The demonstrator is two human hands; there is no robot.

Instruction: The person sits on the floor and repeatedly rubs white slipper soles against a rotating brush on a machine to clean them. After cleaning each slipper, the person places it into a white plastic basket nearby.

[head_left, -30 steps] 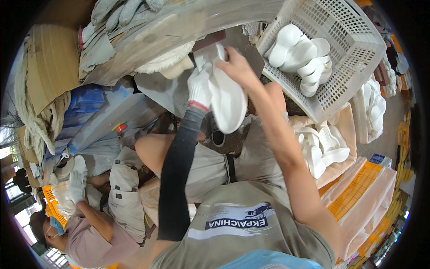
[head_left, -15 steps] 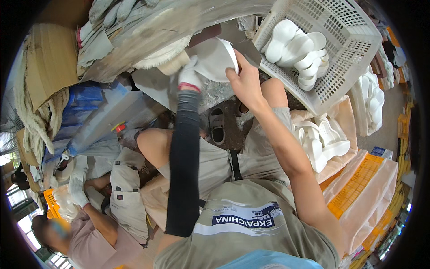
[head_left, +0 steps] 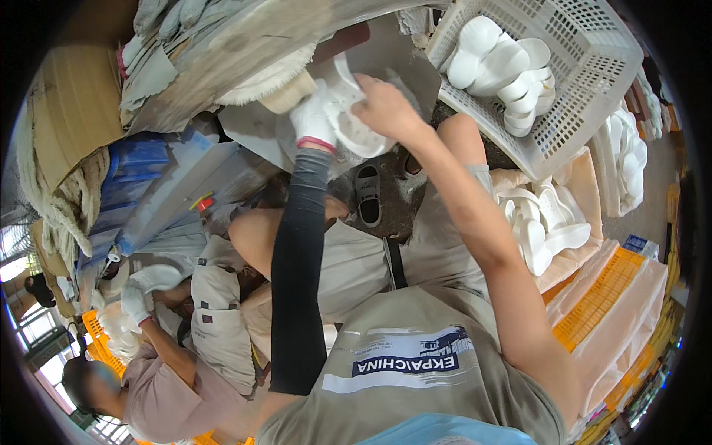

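Note:
Both my hands hold a white clog (head_left: 354,127) with a holed upper and a raised heel strap. My left hand (head_left: 310,119), in a white glove with a red cuff and a black sleeve above it, is closed on the clog's left side; its fingertips are partly hidden. My bare right hand (head_left: 386,110) grips the clog from the right, by the strap and opening. Just left of the clog is a round, white-fringed buffing wheel (head_left: 259,83) with a beige hub (head_left: 291,93), close to my gloved fingers.
A white perforated crate (head_left: 552,152) with several white shoes stands at the upper right. More white clogs (head_left: 545,226) lie in a lined basket by my right thigh. Orange crates (head_left: 604,297) sit at the lower right. At the left, a co-worker (head_left: 170,386) holds a white shoe.
The clog has been turned over: its smooth side faced up before, now its holed upper and strap show. My right hand has shifted slightly left. The co-worker's gloved hands have moved.

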